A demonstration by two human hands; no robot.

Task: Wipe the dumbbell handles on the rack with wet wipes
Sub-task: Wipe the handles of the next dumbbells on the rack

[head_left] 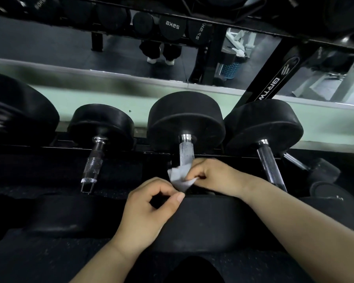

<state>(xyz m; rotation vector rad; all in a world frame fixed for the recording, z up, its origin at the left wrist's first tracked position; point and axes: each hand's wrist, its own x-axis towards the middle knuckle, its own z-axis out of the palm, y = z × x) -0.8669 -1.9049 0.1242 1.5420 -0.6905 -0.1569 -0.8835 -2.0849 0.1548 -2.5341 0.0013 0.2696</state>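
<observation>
On the rack, the right hand pinches a white wet wipe against the middle dumbbell's chrome handle, while the curled left hand pinches the wipe's lower corner.

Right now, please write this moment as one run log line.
right hand: pinches wet wipe at middle dumbbell handle | left hand: pinches wipe's near corner

A single wide-angle camera on the person's head looks forward and steeply down, close over the near edge of the dumbbell rack, facing the mirror that runs behind the rack's far edge.
</observation>
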